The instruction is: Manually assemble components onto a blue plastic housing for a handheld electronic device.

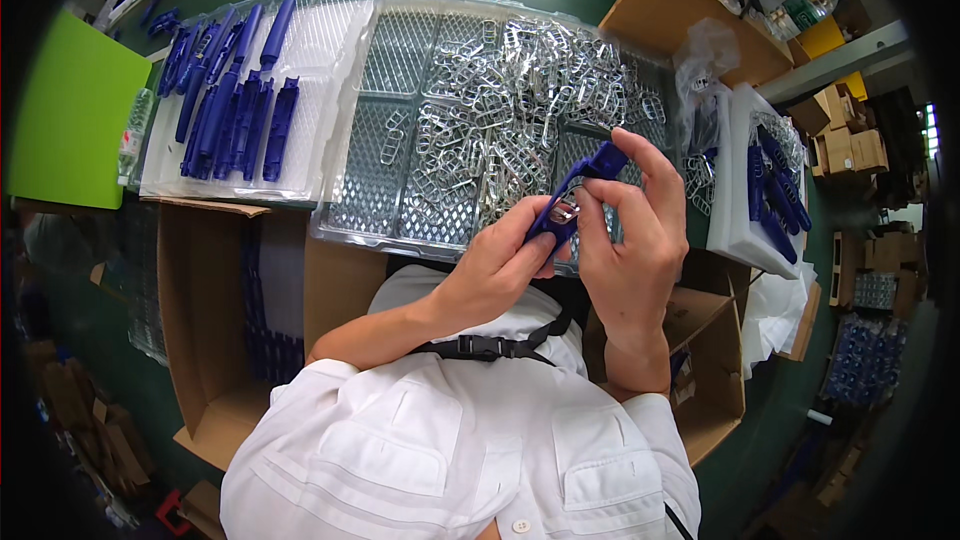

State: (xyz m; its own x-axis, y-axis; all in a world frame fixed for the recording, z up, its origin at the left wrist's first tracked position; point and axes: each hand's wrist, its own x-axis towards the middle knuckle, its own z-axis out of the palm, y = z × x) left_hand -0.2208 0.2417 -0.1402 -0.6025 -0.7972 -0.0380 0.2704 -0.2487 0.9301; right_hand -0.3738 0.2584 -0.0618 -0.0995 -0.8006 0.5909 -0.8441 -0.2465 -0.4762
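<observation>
A long, narrow dark blue plastic part [601,160] slants between my two hands above the front of a clear compartment tray [372,198]. Its lower end is gripped by my left hand [500,258], the thumb pressing on top. My right hand [636,230] holds the upper end, with the index finger along it and the thumb near its middle. A small shiny metal loop piece [566,212] sits in the open slot of the part, close to both thumbs. Beyond my hands, a heap of similar metal loop pieces [455,145] covers several tray compartments.
A white tray [325,70] at the left holds several blue parts [283,130]. Beside it stand a plastic bottle [133,135] and a bright green panel [70,120]. Cardboard boxes [190,300] flank me below. At right, a white foam box [735,180] carries more blue pieces [775,190].
</observation>
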